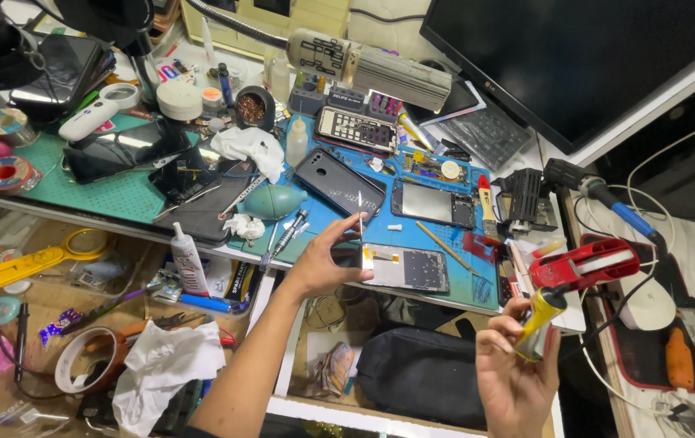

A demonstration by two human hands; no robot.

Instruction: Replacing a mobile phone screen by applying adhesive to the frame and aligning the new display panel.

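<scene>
My left hand [327, 258] is raised over the front edge of the blue work mat [453, 280], pinching a thin, flat phone part [361, 235] edge-on between thumb and fingers. Just behind it lies an opened phone frame [408, 268]. My right hand [516, 365] is lower right, in front of the bench, gripping a small yellow glue tube with a black nozzle [540, 318]. A dark phone back cover [339, 182] and a phone with a grey screen [432, 203] lie further back on the mat.
A teal air blower [273, 200], white glue tube [188, 259], tweezers and brushes crowd the bench. A red holder [584, 264] sits at right, a monitor [574, 57] behind. A black pouch [420, 373] lies on the lower shelf; tape rolls and tissue at left.
</scene>
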